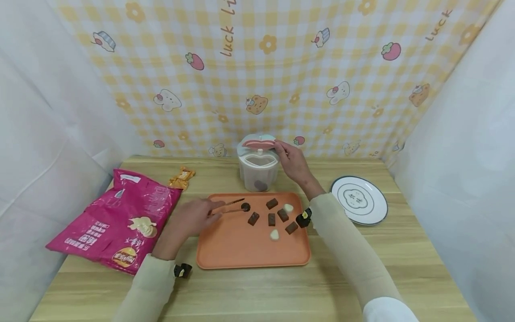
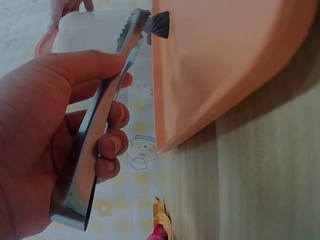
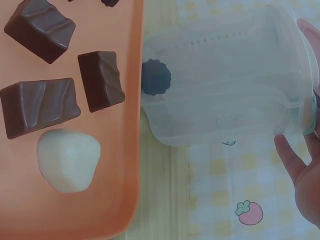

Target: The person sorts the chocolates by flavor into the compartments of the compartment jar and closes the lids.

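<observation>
My left hand [image 1: 196,218] grips metal tongs [image 2: 94,130], held over the left part of the orange tray [image 1: 249,255]. Their toothed tips are spread, close to a small dark ridged chocolate [image 1: 246,207] on the tray. Behind the tray stands a translucent container [image 1: 247,172] with one dark piece [image 3: 157,77] at its bottom. My right hand [image 1: 295,164] holds up the container's pink flap lid [image 1: 259,144] by its right edge, so the opening beneath shows. Several brown chocolate blocks [image 1: 272,203] and two white pieces [image 1: 274,235] lie on the tray's right side.
A large magenta snack bag [image 1: 120,214] lies at the left, with a small orange wrapper [image 1: 182,178] by its top corner. To the right of the tray sits a white plate [image 1: 364,217] with a dark rim. A checked cloth [image 1: 265,76] hangs behind the table.
</observation>
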`<control>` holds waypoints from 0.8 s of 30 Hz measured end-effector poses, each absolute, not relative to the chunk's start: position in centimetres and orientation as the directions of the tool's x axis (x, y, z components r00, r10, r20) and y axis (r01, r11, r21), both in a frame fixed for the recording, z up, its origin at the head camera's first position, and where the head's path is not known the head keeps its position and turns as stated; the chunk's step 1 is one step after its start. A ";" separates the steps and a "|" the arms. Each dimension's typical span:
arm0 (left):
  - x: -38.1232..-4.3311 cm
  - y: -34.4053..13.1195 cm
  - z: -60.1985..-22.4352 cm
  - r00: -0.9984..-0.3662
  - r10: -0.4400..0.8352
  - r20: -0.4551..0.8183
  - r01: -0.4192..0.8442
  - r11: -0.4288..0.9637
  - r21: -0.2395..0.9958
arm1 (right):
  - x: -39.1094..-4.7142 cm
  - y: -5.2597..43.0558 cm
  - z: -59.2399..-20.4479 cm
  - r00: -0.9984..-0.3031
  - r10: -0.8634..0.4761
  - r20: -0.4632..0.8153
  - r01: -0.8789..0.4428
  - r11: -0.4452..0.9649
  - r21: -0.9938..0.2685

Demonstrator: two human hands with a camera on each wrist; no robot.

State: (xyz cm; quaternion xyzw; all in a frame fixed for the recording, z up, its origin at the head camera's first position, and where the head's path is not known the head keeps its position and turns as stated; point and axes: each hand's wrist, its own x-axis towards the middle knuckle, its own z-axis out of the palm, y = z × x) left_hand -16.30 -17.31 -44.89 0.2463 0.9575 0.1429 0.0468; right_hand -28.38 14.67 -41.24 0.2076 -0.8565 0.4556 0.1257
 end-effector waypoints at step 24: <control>-16.5 -16.6 -45.1 -0.889 0.453 -0.067 0.414 0.858 0.303 | -28.2 14.6 -41.1 -0.885 -0.238 0.401 -0.466 0.492 -0.735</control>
